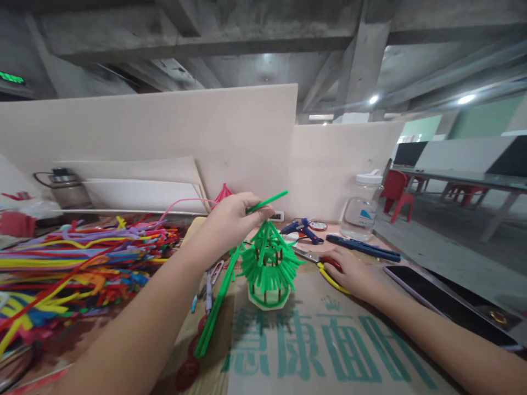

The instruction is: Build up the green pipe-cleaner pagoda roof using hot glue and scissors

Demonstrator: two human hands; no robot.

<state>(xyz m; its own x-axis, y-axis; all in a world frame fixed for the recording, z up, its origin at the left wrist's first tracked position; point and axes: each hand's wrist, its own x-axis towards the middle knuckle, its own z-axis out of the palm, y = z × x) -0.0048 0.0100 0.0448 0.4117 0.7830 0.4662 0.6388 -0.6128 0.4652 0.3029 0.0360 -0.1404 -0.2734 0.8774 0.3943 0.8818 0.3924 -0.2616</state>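
Note:
My left hand pinches a short green pipe cleaner just above the tip of a green tiered tower. The tower, made of green strips with brown posts, stands upright on a pale octagonal base. To its right, my right hand is closed around the red and yellow handles of a pair of scissors; the blades point left towards the tower. Long green pipe cleaners lie left of the tower.
Many coloured pipe cleaners cover the left side. A blue glue gun, a clear bottle, a dark blue tool and a phone lie or stand at the right. A white board stands behind.

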